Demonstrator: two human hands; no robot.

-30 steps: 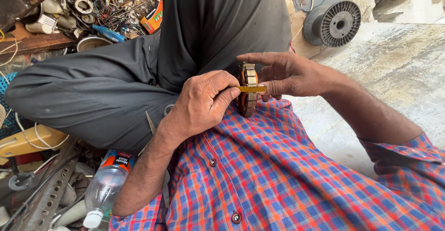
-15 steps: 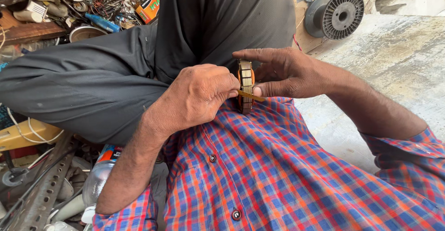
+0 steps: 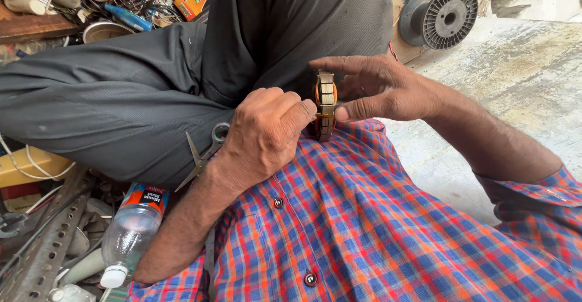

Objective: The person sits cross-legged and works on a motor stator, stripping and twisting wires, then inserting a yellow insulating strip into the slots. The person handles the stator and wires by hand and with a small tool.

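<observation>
While the right hand [image 3: 388, 90] grips the small wound stator [image 3: 324, 105] against the plaid shirt [image 3: 376, 217], the left hand [image 3: 264, 135] pinches a thin strip [image 3: 323, 115]; best pushed in squarely, stator kept steady.

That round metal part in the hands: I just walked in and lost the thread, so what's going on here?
A person in a checked shirt holds a small round motor core upright against their chest. The right hand steadies it, while the left hand pinches a thin strip at its edge. Scissors lie on the lap, beside a plastic bottle.
</observation>
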